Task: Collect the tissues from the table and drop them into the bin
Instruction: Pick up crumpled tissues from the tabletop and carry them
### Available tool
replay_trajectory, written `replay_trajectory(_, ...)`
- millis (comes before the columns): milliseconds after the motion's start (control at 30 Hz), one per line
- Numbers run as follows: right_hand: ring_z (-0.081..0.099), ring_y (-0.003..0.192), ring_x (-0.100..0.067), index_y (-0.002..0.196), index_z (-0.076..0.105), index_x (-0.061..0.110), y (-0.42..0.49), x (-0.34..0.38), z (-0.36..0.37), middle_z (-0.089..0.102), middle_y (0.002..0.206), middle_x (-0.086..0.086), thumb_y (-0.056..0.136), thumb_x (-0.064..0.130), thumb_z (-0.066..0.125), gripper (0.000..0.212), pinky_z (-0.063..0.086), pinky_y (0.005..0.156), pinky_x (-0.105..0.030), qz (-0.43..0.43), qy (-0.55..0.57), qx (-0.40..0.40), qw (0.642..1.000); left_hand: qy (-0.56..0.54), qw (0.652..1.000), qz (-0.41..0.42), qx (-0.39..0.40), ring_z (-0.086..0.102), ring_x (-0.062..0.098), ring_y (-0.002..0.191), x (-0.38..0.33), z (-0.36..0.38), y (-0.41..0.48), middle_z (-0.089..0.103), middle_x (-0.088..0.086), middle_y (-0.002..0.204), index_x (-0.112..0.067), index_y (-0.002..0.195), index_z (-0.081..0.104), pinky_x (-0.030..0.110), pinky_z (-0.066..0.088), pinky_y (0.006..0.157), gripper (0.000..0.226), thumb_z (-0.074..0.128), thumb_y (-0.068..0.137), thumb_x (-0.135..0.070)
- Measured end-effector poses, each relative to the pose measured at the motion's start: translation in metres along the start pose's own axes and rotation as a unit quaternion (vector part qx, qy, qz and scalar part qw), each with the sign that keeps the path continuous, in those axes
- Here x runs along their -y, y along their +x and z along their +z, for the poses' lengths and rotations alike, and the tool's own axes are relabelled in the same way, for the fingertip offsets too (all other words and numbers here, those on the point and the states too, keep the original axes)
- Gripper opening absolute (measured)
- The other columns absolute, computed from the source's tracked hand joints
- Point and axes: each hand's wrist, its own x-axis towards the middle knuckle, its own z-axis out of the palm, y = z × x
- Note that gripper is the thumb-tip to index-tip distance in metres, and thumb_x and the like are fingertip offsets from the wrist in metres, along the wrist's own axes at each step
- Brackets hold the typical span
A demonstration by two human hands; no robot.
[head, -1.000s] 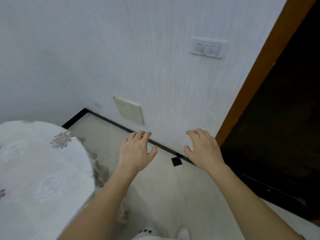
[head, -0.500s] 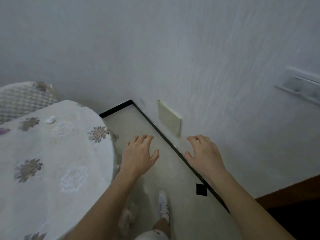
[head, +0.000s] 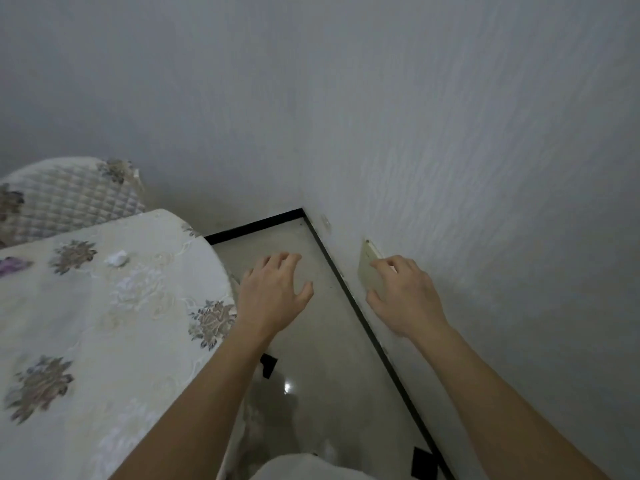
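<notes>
- While both hands hang in the air with nothing in them, the job looks to be at its very start: getting to the table.
- The left hand (head: pixel 273 292) has its fingers spread and loose. It is over the floor (head: pixel 311 344), just beside the round edge of the table (head: pixel 104 327).
- The right hand (head: pixel 405 299) is spread and loose too. It is in front of the wall, by a pale plate (head: pixel 366 268) on the wall. I cannot tell if it touches the plate.
- One small white tissue (head: pixel 116 259) lies scrunched up on the flowered cloth of the table, toward the far side, well apart from both hands.
- A purple thing (head: pixel 14 265) sits on the table at the left edge of the view. It is too cut off to say if it is a tissue.
- A chair (head: pixel 69 199) with a padded cover stands behind the table.
- No bin shows anywhere.
- Next, I think the left hand needs to reach across the table and pinch the white tissue. A tissue is light and soft, so a gentle pinch should do.
- After that the person has to find the bin.
</notes>
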Motion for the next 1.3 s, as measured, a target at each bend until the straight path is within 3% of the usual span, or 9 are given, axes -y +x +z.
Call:
replay_trajectory(167,0.058,0.103,-0.030,0.122,0.062,0.013,0.076,0.006,0.023,0.063,0.112,-0.010,0.083,0.032,0.062,0.043,0.048,0.081,-0.041,-0.032,0.014,0.016,0.999,0.009,0.999,-0.038,-0.004,0.051,0.023,0.122,0.028,0.004,0.056,0.058,0.000,0.134,-0.025,0.137,0.048,0.041,0.047,0.096,0.058,0.046,0.089,-0.057)
replay_trajectory(300,0.059,0.103,-0.032,0.122,0.062,0.012,0.134,0.016,0.043,0.063,0.112,-0.010,0.081,0.040,0.050,0.051,0.051,0.082,-0.044,-0.066,0.019,0.047,0.997,0.017,0.997,-0.073,-0.006,0.051,0.022,0.122,0.051,0.013,0.090,0.057,0.000,0.134,-0.025,0.137,0.048,0.041,0.046,0.096,0.057,0.046,0.090,-0.057)
replay_trajectory(500,0.056,0.108,-0.031,0.126,0.059,0.013,0.235,0.034,0.072,0.062,0.117,-0.011,0.084,0.035,0.060,0.047,0.049,0.085,-0.042,-0.129,0.034,0.064,0.989,0.031,0.991,-0.130,-0.010,0.051,0.024,0.121,0.089,0.026,0.151,0.059,0.001,0.132,-0.024,0.136,0.051,0.041,0.046,0.096,0.057,0.049,0.089,-0.056)
replay_trajectory(600,0.056,0.107,-0.031,0.121,0.061,0.012,0.295,0.047,0.086,0.062,0.116,-0.011,0.082,0.037,0.055,0.047,0.049,0.085,-0.042,-0.167,0.040,0.072,0.983,0.049,0.986,-0.160,-0.015,0.053,0.024,0.117,0.108,0.033,0.192,0.061,0.001,0.128,-0.023,0.133,0.054,0.042,0.048,0.093,0.057,0.049,0.087,-0.057)
replay_trajectory(933,0.055,0.109,-0.030,0.121,0.060,0.014,0.495,0.095,0.105,0.062,0.116,-0.008,0.085,0.034,0.058,0.041,0.047,0.087,-0.042,-0.297,0.066,0.075,0.950,0.069,0.955,-0.281,-0.062,0.054,0.024,0.114,0.159,0.032,0.323,0.061,-0.001,0.125,-0.023,0.131,0.055,0.041,0.050,0.085,0.058,0.051,0.083,-0.055)
replay_trajectory(1300,0.053,0.112,-0.028,0.125,0.057,0.017,0.592,0.172,0.153,0.060,0.119,-0.008,0.089,0.036,0.056,0.041,0.048,0.090,-0.043,-0.411,0.068,0.133,0.899,0.087,0.907,-0.406,-0.070,0.054,0.024,0.114,0.238,0.033,0.354,0.061,0.001,0.126,-0.024,0.129,0.055,0.040,0.048,0.087,0.054,0.053,0.085,-0.055)
